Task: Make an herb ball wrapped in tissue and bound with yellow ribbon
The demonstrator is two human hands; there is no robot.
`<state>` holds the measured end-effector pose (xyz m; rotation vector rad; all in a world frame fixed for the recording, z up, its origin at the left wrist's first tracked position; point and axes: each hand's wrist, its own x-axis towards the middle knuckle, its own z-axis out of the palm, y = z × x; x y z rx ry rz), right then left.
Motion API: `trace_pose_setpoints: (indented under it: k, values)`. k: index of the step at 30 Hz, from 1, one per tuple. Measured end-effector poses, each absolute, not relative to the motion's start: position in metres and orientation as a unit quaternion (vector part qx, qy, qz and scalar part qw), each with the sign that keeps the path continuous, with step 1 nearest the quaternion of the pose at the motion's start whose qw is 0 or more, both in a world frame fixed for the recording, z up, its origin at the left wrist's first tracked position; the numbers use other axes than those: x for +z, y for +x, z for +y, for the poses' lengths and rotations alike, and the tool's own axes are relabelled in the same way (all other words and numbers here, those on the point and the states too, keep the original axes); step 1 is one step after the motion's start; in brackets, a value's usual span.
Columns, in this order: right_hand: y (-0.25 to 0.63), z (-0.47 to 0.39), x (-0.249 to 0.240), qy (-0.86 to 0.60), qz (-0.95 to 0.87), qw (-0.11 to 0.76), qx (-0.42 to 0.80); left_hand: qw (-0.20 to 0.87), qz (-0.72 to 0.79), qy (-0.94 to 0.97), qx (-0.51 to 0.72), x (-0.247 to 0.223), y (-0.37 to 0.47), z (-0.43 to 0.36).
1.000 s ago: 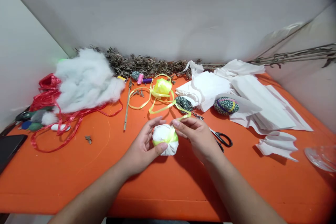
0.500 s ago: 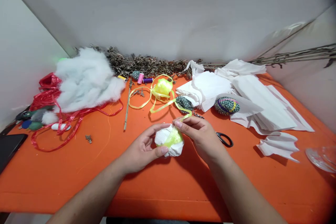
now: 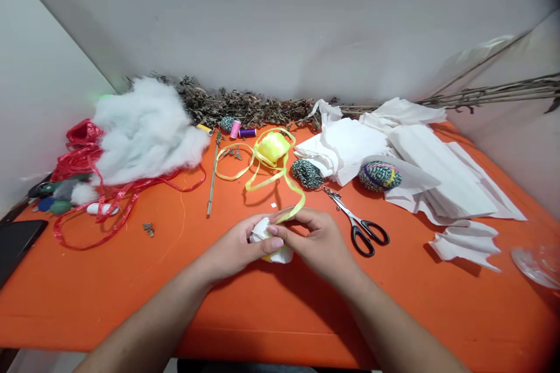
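Observation:
A white paper-wrapped ball (image 3: 282,254) with a bit of yellow on it sits between both hands, above the orange table. My left hand (image 3: 238,250) is closed round its left side, thumb across the front. The fingers of my right hand (image 3: 312,239) pinch a yellow ribbon (image 3: 298,204) at the top right of the ball. From there the ribbon runs back in loose loops to its yellow bundle (image 3: 273,147). Much of the ball is hidden by my fingers. Black-handled scissors (image 3: 361,227) lie to the right of my right hand.
White fibre stuffing (image 3: 146,134) and red ribbon (image 3: 83,154) lie at the left. Dried plant stems (image 3: 249,108) line the wall. White paper sheets (image 3: 441,175) and a wound yarn ball (image 3: 380,176) are at the right, near a clear glass object (image 3: 536,265). Thread spools (image 3: 235,129) stand behind.
The ball has turned, so more white and less yellow shows. My right hand has moved left and down over it, uncovering the scissors. The ribbon has shifted with it.

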<state>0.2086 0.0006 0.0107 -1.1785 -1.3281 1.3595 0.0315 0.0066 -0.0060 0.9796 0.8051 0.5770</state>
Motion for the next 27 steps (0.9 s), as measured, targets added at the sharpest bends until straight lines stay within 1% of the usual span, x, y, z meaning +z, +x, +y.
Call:
trace_pose_setpoints:
  k: [4,8,11,15,18,20,23,27]
  values:
    - [0.214,0.006,0.014,-0.458,-0.435,0.426,0.648,0.767,0.356,0.478,0.239,-0.005,0.031,0.005]
    - [0.220,0.009,0.015,-0.421,-0.372,0.459,0.688,0.760,0.363,0.484,0.239,-0.003,0.030,0.003]
    - [0.223,0.010,0.014,-0.400,-0.356,0.457,0.710,0.754,0.369,0.492,0.233,-0.003,0.030,0.002]
    - [0.227,0.012,0.014,-0.426,-0.374,0.470,0.677,0.753,0.371,0.500,0.212,-0.001,0.030,0.002]
    - [0.229,0.014,0.015,-0.454,-0.377,0.494,0.639,0.752,0.379,0.493,0.221,0.000,0.031,0.002]
    - [0.229,0.014,0.015,-0.461,-0.372,0.497,0.634,0.749,0.382,0.490,0.230,0.000,0.031,0.002]
    - [0.228,0.014,0.015,-0.452,-0.381,0.480,0.648,0.734,0.389,0.494,0.256,-0.003,0.032,0.001]
    - [0.225,0.012,0.016,-0.420,-0.427,0.400,0.694,0.721,0.400,0.485,0.293,-0.005,0.031,0.002]
